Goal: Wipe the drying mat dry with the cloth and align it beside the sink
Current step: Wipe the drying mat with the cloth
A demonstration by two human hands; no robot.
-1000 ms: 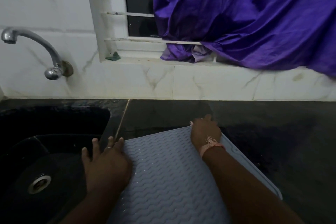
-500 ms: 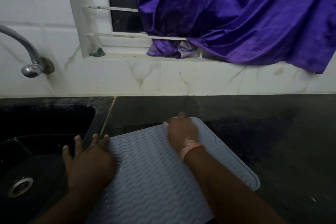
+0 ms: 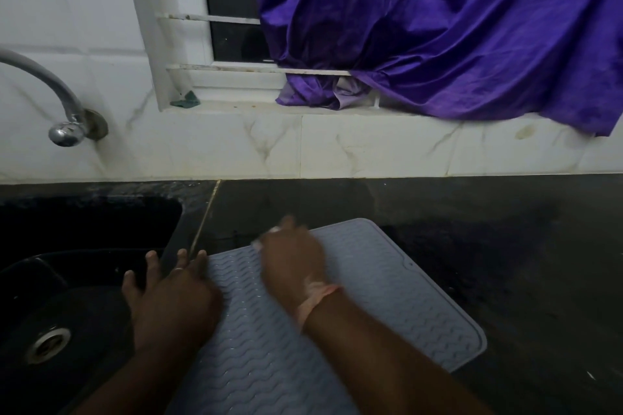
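A grey-blue drying mat (image 3: pixel 387 286) with a wavy ribbed surface lies on the dark counter (image 3: pixel 522 246), just right of the black sink (image 3: pixel 84 232). My left hand (image 3: pixel 172 300) lies flat on the mat's left edge, with straight fingers reaching over the sink rim. My right hand (image 3: pixel 291 263) sits on the mat near its far edge and is blurred. Its fingers are hidden behind the back of the hand. Small pale spots show at its fingertips; I cannot tell whether they are the cloth.
A curved metal tap (image 3: pixel 64 118) comes out of the white tiled wall above the sink. A purple fabric (image 3: pixel 438 30) hangs over the barred window and sill. A small green scrap (image 3: pixel 185 100) lies on the sill. The sink drain (image 3: pixel 47 344) is at lower left.
My right hand has slid left along the mat's far edge, uncovering the far right corner. My left hand has stayed at the left edge. The view has shifted.
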